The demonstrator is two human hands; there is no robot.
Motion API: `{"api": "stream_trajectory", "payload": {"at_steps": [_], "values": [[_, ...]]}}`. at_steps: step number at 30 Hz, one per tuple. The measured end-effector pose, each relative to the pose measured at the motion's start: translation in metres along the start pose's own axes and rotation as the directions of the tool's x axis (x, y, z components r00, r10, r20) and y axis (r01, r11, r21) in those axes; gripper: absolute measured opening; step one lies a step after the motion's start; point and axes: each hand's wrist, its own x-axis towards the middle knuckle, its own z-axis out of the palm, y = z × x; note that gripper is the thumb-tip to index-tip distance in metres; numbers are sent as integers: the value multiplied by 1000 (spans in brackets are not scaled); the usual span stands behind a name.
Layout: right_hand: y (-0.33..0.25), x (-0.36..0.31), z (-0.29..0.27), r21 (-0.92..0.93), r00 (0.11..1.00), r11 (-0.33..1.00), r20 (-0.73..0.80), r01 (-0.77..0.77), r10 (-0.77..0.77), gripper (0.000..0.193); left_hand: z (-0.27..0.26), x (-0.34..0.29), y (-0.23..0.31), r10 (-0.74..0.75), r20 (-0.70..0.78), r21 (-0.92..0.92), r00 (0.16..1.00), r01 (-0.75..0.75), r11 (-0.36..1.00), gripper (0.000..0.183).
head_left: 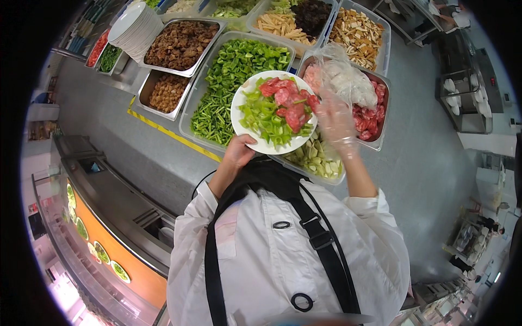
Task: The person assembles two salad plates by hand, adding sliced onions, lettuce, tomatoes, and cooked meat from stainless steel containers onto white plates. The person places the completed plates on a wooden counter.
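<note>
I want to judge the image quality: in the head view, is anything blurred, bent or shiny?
Head view: the right hand in a clear glove is motion-blurred, while the left hand and plate are sharp; tray edges bend toward the rim; black corners frame the fisheye circle; the light is even, with mild glare on the counter.

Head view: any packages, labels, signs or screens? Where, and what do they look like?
Signboard panel: lower left, under the steel counter; long curved orange band with round green-and-white pictures.
Clear plastic bag: crumpled, over the tray of red meat, beside the gloved right hand.
No screens seen.
</note>
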Motion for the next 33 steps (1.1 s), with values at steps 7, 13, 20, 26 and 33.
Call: {"api": "stream_trajectory", "payload": {"at_steps": [7,13,20,26,33], "values": [[-24,8,31,192,992,981,125,6,-31,65,6,-8,2,27,2,-6,1000,-27,1000,57],[5,19,70,372,984,912,-46,174,-169,60,-1,-8,2,30,12,24,999,-30,999,59],[-48,46,30,-502,939,830,335,244,-73,39,-1,-16,2,85,-16,6,996,-85,996,59],[-17,55,18,208,898,888,78,409,-432,23,-5,-16,4,105,-5,-7,994,-105,994,58],[-4,68,28,-162,782,773,268,613,-563,10,-6,-16,3,97,8,-21,995,-97,995,58]]}}
